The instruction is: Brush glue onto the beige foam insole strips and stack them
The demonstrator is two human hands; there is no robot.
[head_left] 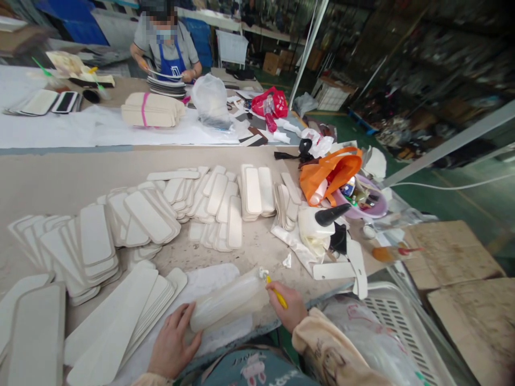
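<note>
The right hand (pixel 288 308) grips a yellow brush (pixel 278 295) at one end of a glossy pale piece (pixel 227 301), the left hand (pixel 173 340) spread loosely by the other.

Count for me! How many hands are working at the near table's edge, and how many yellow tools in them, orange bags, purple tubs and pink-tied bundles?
Hands: 2, left hand and right hand
Yellow tool: 1
Orange bag: 1
Purple tub: 1
Pink-tied bundle: 1
Total: 6
</note>
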